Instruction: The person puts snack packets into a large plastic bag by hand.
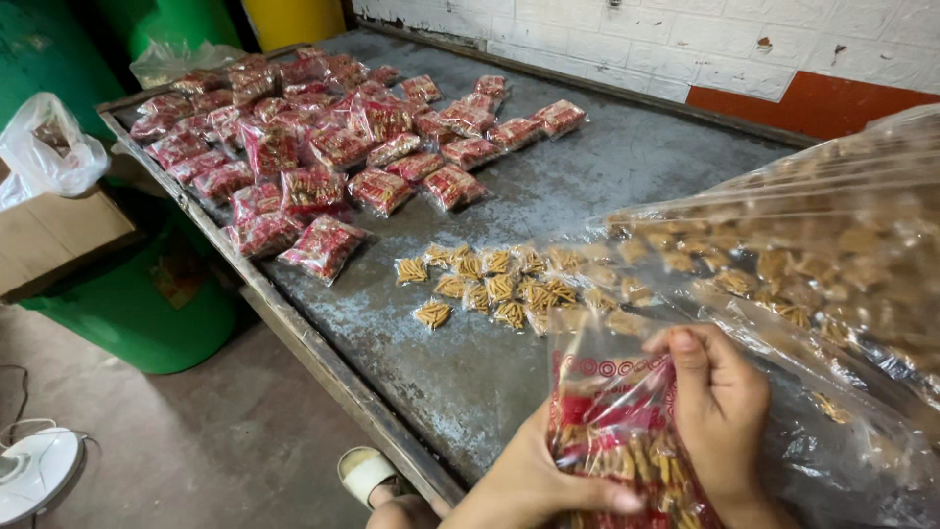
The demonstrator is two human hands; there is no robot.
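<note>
At the bottom edge, a red-printed clear plastic packet [617, 431] filled with thin golden-brown snack sticks is held between both hands. The left hand [534, 485] is cupped under the packet's lower left side, its thumb laid across the front; the right hand [720, 411] is curled over the packet's upper right corner, its fingers pressed together on the film. Both hands are thus closed on the packet, which is kept just above the near edge of the grey metal-topped table [470, 372]. A sandalled foot [367, 475] is seen below the table's rim on the concrete floor [196, 451].

To the right, a large clear plastic bag [832, 264] of small snack bundles is spread over the table; part of the surface and some bundles are hidden behind it, and it lies against the right hand. Beside it, at mid-table, small clear bundles of snack sticks [490, 284] are scattered loosely. Farther back on the left, a heap of filled red packets [313, 147] is piled.

Off the table's left side, a white fan base [34, 470], a green drum [137, 304], a cardboard box [59, 235] and a white plastic bag [44, 147] are seen. A white brick wall [636, 44] with a red lower band closes the view.
</note>
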